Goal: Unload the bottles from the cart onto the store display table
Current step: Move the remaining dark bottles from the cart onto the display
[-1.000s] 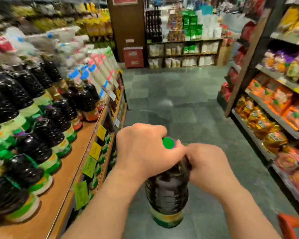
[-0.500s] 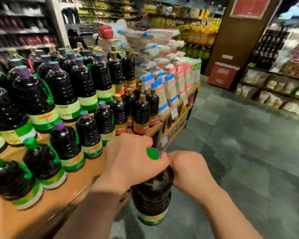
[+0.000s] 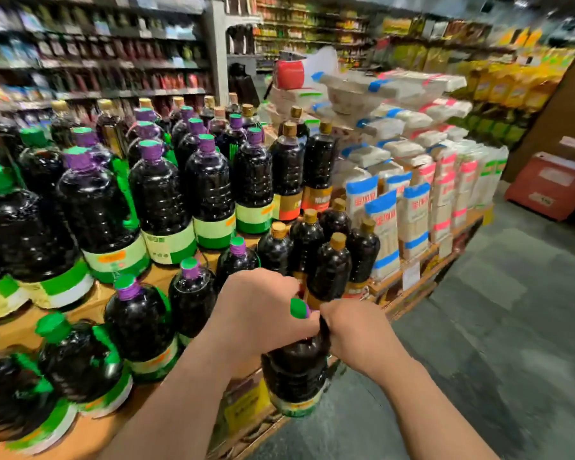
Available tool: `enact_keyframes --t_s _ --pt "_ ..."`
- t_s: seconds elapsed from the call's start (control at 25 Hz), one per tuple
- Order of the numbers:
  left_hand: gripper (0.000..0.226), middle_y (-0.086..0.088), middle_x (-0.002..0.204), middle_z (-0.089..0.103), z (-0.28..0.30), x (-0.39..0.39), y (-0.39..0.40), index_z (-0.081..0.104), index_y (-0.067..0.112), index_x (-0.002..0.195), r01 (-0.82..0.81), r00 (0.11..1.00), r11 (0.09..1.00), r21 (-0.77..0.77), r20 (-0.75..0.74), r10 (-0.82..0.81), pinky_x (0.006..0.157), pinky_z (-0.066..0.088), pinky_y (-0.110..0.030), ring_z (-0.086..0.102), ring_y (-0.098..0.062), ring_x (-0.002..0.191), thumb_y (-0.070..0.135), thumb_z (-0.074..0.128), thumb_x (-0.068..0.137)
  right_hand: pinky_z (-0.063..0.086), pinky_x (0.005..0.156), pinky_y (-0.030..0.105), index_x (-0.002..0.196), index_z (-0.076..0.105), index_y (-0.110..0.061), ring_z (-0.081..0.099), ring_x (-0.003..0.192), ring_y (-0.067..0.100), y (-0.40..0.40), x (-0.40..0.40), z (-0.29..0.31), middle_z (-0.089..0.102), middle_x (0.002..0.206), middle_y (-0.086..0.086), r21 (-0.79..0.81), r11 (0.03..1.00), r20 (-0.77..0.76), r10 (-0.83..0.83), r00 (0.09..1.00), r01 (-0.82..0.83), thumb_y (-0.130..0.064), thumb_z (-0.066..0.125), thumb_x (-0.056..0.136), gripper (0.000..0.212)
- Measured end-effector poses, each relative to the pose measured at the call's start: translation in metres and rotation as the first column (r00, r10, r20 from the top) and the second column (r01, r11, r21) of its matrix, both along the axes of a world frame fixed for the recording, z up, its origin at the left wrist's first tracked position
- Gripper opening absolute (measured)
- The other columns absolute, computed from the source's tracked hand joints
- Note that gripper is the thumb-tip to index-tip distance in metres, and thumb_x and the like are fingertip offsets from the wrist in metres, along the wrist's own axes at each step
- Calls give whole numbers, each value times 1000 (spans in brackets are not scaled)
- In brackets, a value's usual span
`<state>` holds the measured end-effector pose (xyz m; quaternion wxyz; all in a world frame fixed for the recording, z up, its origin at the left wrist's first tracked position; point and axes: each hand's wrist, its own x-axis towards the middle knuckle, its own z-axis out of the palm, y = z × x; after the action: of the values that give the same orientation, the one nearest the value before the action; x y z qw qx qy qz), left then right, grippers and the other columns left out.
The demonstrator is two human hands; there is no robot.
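Observation:
A large dark bottle with a green cap and a green-and-yellow label hangs upright just off the front edge of the wooden display table. My left hand grips its neck and handle from the left. From the right, my right hand grips the same neck. The cap shows between the two hands. Several matching dark bottles with green or purple caps stand in rows on the table to the left. The cart is out of view.
Smaller dark bottles with gold caps stand right behind my hands. White packets with blue and pink bands are stacked farther right on the table. A red crate sits on the grey floor at the right.
The view has swung left toward the display table. Both hands carried the bottle up and closer to the table's front edge. The grip has not changed.

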<state>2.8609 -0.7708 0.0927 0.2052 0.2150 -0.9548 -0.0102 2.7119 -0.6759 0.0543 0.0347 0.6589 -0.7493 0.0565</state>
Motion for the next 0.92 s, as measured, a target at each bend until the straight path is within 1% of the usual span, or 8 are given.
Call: enact_keyframes --t_s 0.08,0.16,0.24,0.36,0.48,0.64,0.72,0.92 --pt "61 8 47 12 -1 -17 -26 12 23 54 -39 996 998 -52 75 43 45 19 -23 28 -18 45 63 56 68 34 59 32 79 47 -24 59 84 30 -28 -19 -3 64 85 4 60 998 86 6 996 -12 -28 50 86 9" --pt "61 6 45 9 3 -31 -45 11 24 53 -90 989 993 -81 112 99 42 9 -21 23 -16 41 66 55 66 30 58 32 76 45 -22 58 83 30 -48 -34 -8 63 83 4 50 999 142 -2 990 -6 -30 51 87 15" --pt "58 5 46 9 -2 -47 -64 15 24 53 -140 975 987 -78 161 151 43 5 -21 22 -16 43 66 53 65 29 58 31 73 46 -20 58 82 29 -72 -55 -18 63 81 4 58 998 181 16 983 -27 -31 52 86 17" --pt "57 6 48 24 -22 -73 -88 20 22 55 -189 961 978 -93 188 204 44 14 -26 31 -14 48 69 47 72 33 59 32 71 47 -19 59 80 31 -107 -89 -33 62 77 5 126 983 235 102 967 -134 -26 53 83 15" --pt "54 5 57 36 -39 -98 -97 26 22 60 -313 928 949 -32 204 313 50 23 -29 42 -14 58 70 44 77 32 58 33 68 44 -16 57 77 32 -130 -117 -42 54 69 3 185 955 295 169 940 -230 -19 51 79 14" --pt "53 5 60 36 -52 -129 -106 25 23 62 -443 874 896 39 242 421 50 32 -29 45 -14 61 69 46 78 37 60 33 74 40 -19 59 83 31 -152 -145 -56 60 83 6 228 941 253 189 949 -248 -17 52 83 15" --pt "52 6 61 37 -53 -138 -110 25 24 62 -509 840 858 64 256 479 50 30 -29 43 -14 61 68 47 80 40 62 34 81 41 -19 59 86 29 -160 -152 -57 60 89 5 241 935 220 210 953 -262 -13 51 83 12" --pt "47 6 69 41 -57 -145 -107 31 25 68 -639 755 764 91 267 599 51 32 -29 42 -11 64 65 51 81 40 56 32 92 48 -17 61 84 26 -165 -153 -59 59 91 1 276 921 192 228 955 -275 -9 49 85 10"
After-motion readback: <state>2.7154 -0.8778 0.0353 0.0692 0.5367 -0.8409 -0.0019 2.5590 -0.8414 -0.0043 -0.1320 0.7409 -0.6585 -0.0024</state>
